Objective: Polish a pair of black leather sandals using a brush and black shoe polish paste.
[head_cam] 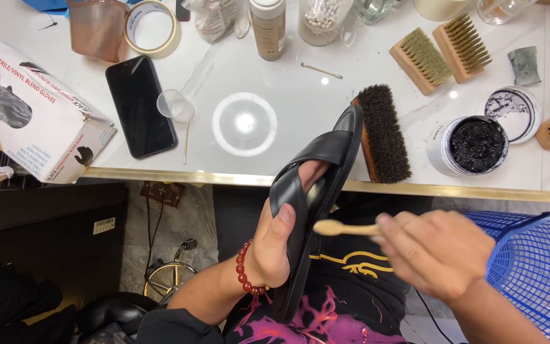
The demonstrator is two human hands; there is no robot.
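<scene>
Left hand [274, 245]: wrapped round a black leather sandal [313, 191], thumb pressed on the strap, fingertips showing thru under the crossed straps; red bead bracelet [244, 267] at the wrist.
Sandal: held tilted, toe end up over the bench [288, 70] edge, heel end down toward the lap; black, crossed straps.
Right hand [437, 251]: fingers closed tight on a small wooden-handled brush [342, 228]; brush tip touching the sandal's side edge, just right of the left thumb. Hand a bit blurred.
Dark horsehair brush [383, 134]: on bench, just right of sandal toe, touching or nearly so, can't tell which.
Open jar of black polish [472, 145]: right of sandal, beyond the horsehair brush; its lid [512, 113] just beyond.
Two pale bristle brushes [440, 54]: up-right of sandal, side by side.
Black phone [140, 105]: left of sandal, flat on bench.
Small clear cup [175, 105]: betw. phone and sandal, nearer the phone.
Glove box [33, 111]: far left of sandal, at bench edge.
Tape roll [153, 28]: up-left, well apart.
Blue plastic basket [536, 274]: lower right of sandal, beside the right hand.
</scene>
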